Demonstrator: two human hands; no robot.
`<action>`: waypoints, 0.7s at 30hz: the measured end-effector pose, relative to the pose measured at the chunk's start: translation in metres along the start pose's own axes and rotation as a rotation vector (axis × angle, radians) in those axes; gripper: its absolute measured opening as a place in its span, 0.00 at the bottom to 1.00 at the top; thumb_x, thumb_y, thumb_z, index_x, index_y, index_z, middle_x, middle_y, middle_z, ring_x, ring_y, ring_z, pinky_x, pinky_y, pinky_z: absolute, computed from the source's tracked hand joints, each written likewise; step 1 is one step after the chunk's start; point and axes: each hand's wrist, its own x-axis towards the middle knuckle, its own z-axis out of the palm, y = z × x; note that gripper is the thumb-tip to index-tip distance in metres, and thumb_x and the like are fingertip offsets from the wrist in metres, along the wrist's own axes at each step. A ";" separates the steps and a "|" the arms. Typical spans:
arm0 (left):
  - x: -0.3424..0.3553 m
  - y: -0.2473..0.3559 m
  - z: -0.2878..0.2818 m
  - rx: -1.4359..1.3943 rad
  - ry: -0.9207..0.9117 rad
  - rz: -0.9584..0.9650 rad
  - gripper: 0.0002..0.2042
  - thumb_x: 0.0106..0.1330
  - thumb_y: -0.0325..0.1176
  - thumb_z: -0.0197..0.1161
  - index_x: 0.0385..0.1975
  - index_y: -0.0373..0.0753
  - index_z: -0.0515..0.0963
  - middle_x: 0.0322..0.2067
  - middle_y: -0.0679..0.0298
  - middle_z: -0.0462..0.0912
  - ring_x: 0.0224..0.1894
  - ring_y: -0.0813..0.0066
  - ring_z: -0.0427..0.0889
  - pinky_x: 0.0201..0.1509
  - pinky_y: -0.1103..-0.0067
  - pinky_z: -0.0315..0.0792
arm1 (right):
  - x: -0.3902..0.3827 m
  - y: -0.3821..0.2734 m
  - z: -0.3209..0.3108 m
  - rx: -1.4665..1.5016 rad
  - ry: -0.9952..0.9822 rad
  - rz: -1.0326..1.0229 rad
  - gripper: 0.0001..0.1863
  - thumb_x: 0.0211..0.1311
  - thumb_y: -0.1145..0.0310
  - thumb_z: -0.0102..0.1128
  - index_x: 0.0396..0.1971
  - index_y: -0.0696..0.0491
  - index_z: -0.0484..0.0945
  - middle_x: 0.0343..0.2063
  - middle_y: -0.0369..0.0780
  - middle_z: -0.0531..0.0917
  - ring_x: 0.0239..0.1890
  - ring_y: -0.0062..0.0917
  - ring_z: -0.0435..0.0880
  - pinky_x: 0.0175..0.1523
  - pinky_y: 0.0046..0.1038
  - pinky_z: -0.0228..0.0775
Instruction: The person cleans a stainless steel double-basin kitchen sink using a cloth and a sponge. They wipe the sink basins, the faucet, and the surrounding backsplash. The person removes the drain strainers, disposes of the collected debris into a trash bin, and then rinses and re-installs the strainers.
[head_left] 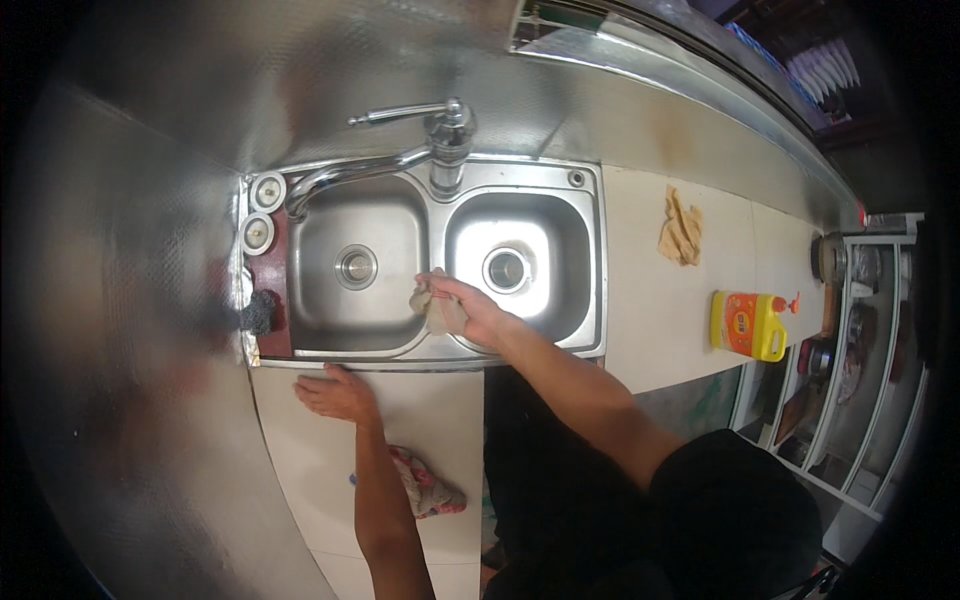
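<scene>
My right hand [478,310] is closed on a pale greyish cloth [441,314] with red lines on it. It holds the cloth at the front end of the divider between the two steel basins. The left basin [325,315] and the right basin [570,250] each have a round drain, and neither shows standing water. My left hand [340,396], fingers stretched out, rests at the sink's front edge below the left basin. Nothing shows in it. A chrome faucet [448,150] rises behind the divider, its spout turned over the left basin.
Left of the basins, a dark red strip [270,270] carries drain strainers [258,233] and a steel wool scrubber [261,312]. On the right counter lie a crumpled tan cloth [681,228] and a yellow pump jug [745,325]. A floral cloth [428,487] is near my left forearm. White shelving [835,350] stands far right.
</scene>
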 end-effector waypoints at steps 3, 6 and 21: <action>-0.002 0.001 -0.009 -0.068 -0.042 0.021 0.33 0.74 0.47 0.53 0.67 0.24 0.60 0.67 0.38 0.62 0.67 0.38 0.63 0.71 0.54 0.58 | -0.019 -0.018 -0.049 -0.147 0.088 -0.081 0.18 0.67 0.65 0.65 0.53 0.56 0.77 0.41 0.42 0.82 0.40 0.28 0.85 0.47 0.37 0.83; -0.005 0.012 -0.019 -0.264 -0.016 0.083 0.31 0.74 0.41 0.54 0.68 0.24 0.58 0.67 0.38 0.62 0.69 0.37 0.61 0.74 0.54 0.55 | -0.056 -0.047 -0.101 -0.458 0.367 -0.108 0.17 0.65 0.71 0.65 0.50 0.63 0.76 0.39 0.46 0.84 0.36 0.27 0.85 0.38 0.30 0.82; -0.169 0.287 0.089 -0.112 -0.767 1.138 0.29 0.60 0.36 0.69 0.64 0.42 0.71 0.54 0.53 0.74 0.55 0.47 0.77 0.55 0.60 0.77 | -0.007 -0.125 -0.151 -1.922 0.610 -0.391 0.29 0.63 0.67 0.59 0.63 0.59 0.67 0.58 0.57 0.76 0.60 0.45 0.78 0.62 0.40 0.71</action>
